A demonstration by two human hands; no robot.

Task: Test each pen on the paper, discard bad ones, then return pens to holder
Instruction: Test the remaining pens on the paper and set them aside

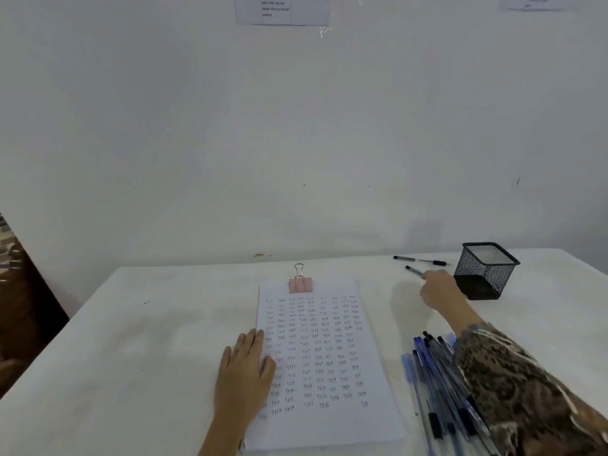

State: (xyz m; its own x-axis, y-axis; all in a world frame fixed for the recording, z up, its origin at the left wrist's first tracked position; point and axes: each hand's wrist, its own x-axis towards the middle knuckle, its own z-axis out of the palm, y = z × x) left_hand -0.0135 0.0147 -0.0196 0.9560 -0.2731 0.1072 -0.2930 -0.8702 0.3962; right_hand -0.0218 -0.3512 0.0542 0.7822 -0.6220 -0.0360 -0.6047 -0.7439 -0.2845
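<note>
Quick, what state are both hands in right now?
Left hand: open, flat on the paper.
Right hand: closed, holding a black pen.

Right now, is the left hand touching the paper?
Touching. Head view: the left hand lies flat, fingers overlapping the left edge of the paper.

Holder (487, 271): black metal mesh, matt.
Paper (329, 426): white, smooth, matt.
Clip (300, 282): pink painted body, shiny wire handles.
Table cover (148, 340): white cloth, matt, faintly creased.
Bundle of pens (434, 376): glossy plastic, clear and blue barrels.
Pen (413, 270) by the holder: black plastic cap.
Sleeve (526, 396): patterned cloth.
</note>
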